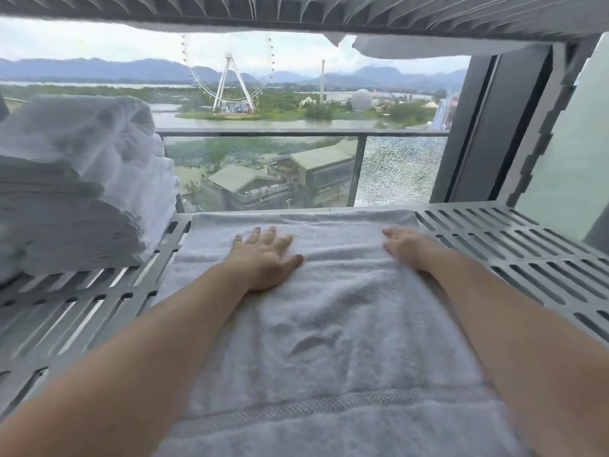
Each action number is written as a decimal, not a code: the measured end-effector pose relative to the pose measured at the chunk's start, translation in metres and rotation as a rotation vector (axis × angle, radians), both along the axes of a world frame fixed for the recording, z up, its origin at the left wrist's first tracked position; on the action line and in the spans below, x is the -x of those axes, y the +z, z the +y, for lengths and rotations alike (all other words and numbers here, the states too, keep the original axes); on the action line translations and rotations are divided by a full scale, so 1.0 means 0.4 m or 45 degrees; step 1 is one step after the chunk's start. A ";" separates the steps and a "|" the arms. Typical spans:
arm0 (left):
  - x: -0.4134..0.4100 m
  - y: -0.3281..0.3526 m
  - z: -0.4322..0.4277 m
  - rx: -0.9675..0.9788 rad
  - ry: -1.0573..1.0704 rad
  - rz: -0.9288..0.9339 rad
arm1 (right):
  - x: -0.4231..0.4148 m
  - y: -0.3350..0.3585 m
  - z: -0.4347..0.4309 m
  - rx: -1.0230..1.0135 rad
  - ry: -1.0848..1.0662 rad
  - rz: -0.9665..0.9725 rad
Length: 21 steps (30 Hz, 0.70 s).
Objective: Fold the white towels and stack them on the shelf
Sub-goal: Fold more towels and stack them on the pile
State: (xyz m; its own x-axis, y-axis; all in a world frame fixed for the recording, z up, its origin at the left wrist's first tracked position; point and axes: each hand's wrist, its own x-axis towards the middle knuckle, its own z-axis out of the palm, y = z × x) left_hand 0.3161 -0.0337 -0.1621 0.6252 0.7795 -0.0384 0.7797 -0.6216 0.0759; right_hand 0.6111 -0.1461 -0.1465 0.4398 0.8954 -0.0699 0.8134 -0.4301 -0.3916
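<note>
One white towel (329,324) lay spread lengthwise on the slotted grey shelf (527,258), its woven border band nearest the camera and its far edge close to the shelf's far rim. Both forearms reached out over it. The left hand (267,255) rested flat on the cloth with fingers spread, gripping nothing; the right hand (407,247) lay at the towel's right side, open as well, though its fingertips were blurred and I could not tell whether they pinched the cloth. My judgement was that the hands were smoothing the towel in place. From here the risk was uneven pressure: one palm pushing harder could drag the towel crooked, bunch the shallow wrinkles at its middle, or shove the far edge over the rim. Further off on the left sat a pile of white towels (82,192), its top loosely crumpled, its count unclear; a careless elbow could topple it. Beyond stood one window (263,94), with another shelf above.
</note>
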 end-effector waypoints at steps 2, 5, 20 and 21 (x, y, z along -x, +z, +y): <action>-0.012 0.005 0.005 0.006 0.046 0.023 | 0.011 0.015 0.032 0.084 -0.130 -0.174; -0.049 0.030 0.004 -0.152 0.106 0.011 | 0.071 0.058 0.092 -0.009 -0.209 -0.415; -0.039 0.018 0.171 -0.068 0.401 -0.275 | 0.121 0.010 0.253 -0.075 0.061 -0.507; -0.040 0.016 0.177 -0.059 0.384 -0.278 | 0.122 0.010 0.257 -0.055 0.026 -0.535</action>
